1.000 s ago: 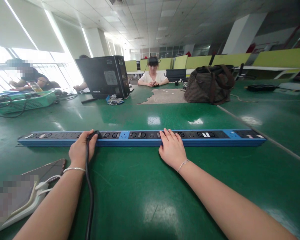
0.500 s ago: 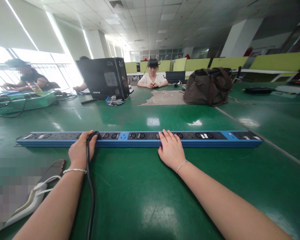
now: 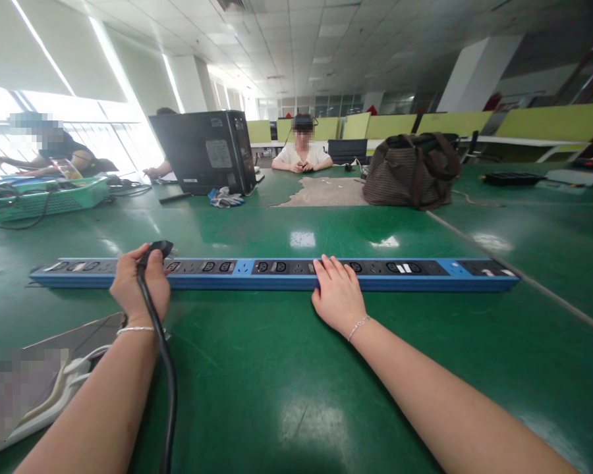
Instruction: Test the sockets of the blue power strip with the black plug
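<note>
Gloves (image 3: 226,198) lie beside a black computer case (image 3: 197,155), between a green basket (image 3: 59,202) and a brown bag (image 3: 393,174).

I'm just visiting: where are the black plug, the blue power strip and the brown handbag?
Black plug (image 3: 162,248), head view: its moulded body.
Blue power strip (image 3: 274,283), head view: its near side, around mid-length.
Brown handbag (image 3: 396,174), head view: its body, left of the strap.

A smooth gloss is seen on the table (image 3: 257,375). The power strip (image 3: 277,283) appears edged in metal, the plug (image 3: 162,247) moulded in plastic, the bag (image 3: 400,174) covered in cloth.
</note>
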Tool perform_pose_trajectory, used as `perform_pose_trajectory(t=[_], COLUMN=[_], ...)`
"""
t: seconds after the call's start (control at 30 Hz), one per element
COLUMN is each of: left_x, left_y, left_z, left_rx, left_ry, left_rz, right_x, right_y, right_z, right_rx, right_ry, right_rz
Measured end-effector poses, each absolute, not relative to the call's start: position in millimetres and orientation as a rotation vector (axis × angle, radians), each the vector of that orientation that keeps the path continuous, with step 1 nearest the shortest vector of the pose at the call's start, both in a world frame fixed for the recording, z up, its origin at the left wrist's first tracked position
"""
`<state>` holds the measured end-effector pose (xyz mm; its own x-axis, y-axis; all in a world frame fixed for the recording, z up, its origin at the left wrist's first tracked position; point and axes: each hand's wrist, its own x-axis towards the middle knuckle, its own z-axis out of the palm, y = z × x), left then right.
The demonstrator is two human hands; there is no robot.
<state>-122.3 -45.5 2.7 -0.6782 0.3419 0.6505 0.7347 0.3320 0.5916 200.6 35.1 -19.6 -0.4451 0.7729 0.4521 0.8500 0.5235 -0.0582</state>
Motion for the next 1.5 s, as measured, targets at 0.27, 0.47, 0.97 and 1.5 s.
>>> perform_pose_trajectory(t=[0.27, 0.47, 0.97, 1.5], left_x=[-75.4, 7.4, 57.7, 33.2], left_y=[-39.7, -26.3, -17.4, -6.9], left_z=[8.0, 14.4, 13.5, -12.9], left_rx=[-1.165, -1.732, -1.978, -2.009], left_ry=[-2.188, -2.042, -1.583, -1.729], left_rz=[-1.292, -1.011, -0.638, -0.552], right_x=[200.0, 197.0, 198.4, 335.7], right_y=[37.3, 18.1, 0.4, 69.9], right_z=[-20.0, 4.8, 43.9, 106.7], right_rx=[-1.307, -1.04, -0.934, -1.582], right_ry=[-2.3, -2.08, -2.302, -1.843], right_rz=[-0.174, 0.194, 0.853, 0.287])
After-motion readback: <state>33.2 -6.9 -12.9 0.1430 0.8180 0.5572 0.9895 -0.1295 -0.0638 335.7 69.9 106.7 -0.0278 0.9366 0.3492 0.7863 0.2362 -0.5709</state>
